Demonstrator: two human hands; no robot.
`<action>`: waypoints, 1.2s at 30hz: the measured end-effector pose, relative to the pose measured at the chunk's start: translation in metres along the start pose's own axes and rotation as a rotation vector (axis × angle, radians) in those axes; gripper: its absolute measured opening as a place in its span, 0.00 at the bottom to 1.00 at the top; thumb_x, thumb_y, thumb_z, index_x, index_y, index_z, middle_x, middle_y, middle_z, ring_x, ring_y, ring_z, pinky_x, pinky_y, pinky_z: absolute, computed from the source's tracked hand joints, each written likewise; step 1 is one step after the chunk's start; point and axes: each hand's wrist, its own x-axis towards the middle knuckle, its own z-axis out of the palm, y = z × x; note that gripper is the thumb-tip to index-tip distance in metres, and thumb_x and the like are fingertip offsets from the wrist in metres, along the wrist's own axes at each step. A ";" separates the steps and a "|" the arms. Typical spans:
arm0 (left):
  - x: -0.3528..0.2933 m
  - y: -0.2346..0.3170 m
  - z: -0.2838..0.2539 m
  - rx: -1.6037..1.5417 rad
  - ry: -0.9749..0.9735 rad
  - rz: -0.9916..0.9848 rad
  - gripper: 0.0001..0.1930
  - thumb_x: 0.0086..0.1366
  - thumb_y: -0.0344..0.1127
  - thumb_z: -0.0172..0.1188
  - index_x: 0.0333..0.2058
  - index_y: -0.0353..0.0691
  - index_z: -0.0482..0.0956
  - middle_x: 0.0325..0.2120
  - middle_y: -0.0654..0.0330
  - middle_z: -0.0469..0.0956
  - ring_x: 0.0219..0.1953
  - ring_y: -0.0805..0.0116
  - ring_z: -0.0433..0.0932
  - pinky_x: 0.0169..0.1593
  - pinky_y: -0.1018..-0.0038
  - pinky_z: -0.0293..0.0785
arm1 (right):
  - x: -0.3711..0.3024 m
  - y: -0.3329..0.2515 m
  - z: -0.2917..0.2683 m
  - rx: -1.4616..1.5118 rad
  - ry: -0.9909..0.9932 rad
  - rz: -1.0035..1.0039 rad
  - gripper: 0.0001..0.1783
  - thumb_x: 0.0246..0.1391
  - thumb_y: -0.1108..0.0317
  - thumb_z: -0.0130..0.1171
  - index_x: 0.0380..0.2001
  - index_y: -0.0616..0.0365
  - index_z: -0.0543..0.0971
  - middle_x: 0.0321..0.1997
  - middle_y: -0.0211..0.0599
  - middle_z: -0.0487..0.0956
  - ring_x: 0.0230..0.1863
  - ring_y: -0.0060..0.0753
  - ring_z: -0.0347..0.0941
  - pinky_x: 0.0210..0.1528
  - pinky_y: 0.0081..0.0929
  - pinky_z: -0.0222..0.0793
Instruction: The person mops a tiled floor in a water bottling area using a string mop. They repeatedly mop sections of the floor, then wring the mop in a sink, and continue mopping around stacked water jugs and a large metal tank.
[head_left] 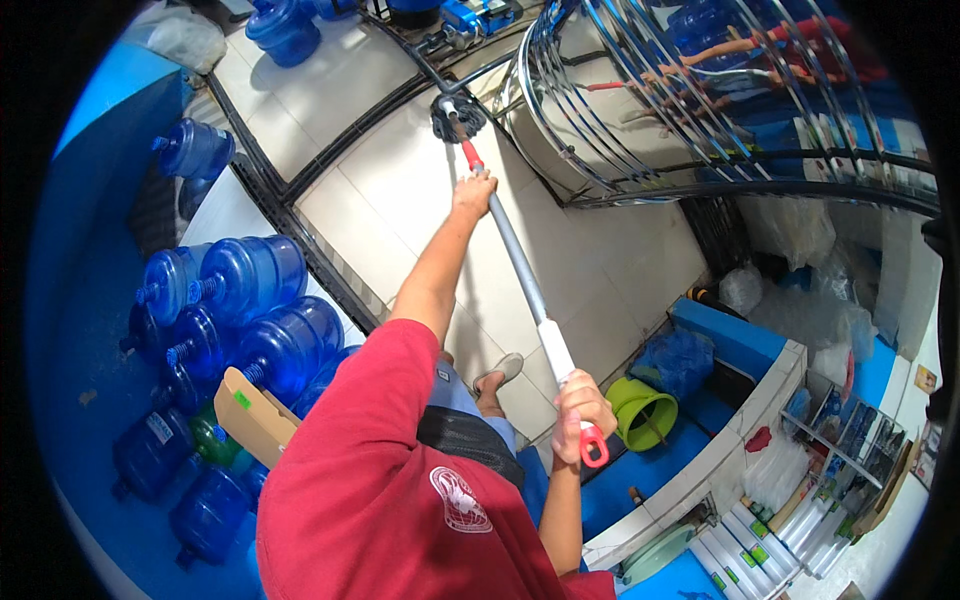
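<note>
Both of my hands are on a mop [519,262] with a grey and white pole. My left hand [473,192] wraps round the pole just below its red collar, with that arm stretched forward. Lower down, my right hand [583,405] grips the white end, near the red hanging loop. The dark grey mop head [457,118] rests on the pale tiled floor [380,185], close to black framing. My fingers hide parts of the pole.
Several blue water jugs [250,280] are piled at left, beside a cardboard piece [250,415]. Shiny curved metal rails [640,90] stand at right. A yellow-green bucket [642,415] sits near my right hand, by a low tiled ledge [740,440] and plastic tubes [745,550].
</note>
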 end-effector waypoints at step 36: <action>-0.122 0.178 0.075 0.023 -0.252 0.173 0.32 0.46 0.35 0.66 0.50 0.33 0.66 0.55 0.48 0.67 0.60 0.52 0.65 0.61 0.60 0.65 | -0.096 0.028 -0.237 0.299 0.307 -0.005 0.13 0.51 0.71 0.46 0.16 0.52 0.59 0.13 0.27 0.56 0.18 0.25 0.52 0.29 0.30 0.54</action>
